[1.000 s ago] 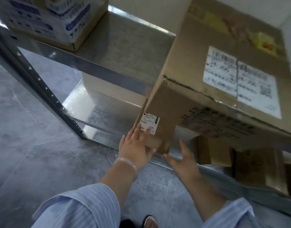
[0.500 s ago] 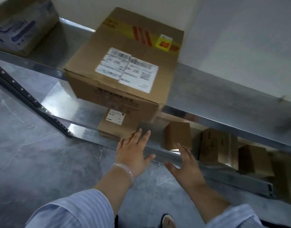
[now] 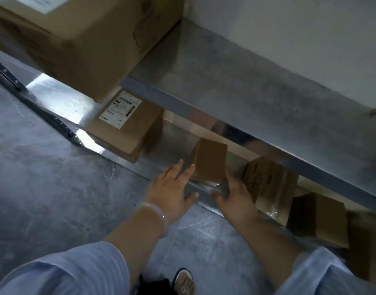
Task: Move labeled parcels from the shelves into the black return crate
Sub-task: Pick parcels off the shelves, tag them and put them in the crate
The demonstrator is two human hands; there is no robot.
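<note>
Hands are wide open with straight fingers: the left hand (image 3: 172, 188) and the right hand (image 3: 236, 196) are one on each side of a small brown box (image 3: 210, 160) that stands near the front edge of the lower shelf (image 3: 176, 143), and I cannot tell if they touch it. Left of it, also by the front edge, lies a parcel (image 3: 127, 128) with a white label (image 3: 120, 108) on top, and to the right sit a taped box (image 3: 268, 182) and a plain box (image 3: 323, 218). A big box (image 3: 87, 45) sits on the upper shelf (image 3: 236, 86) and sticks out over its front edge.
</note>
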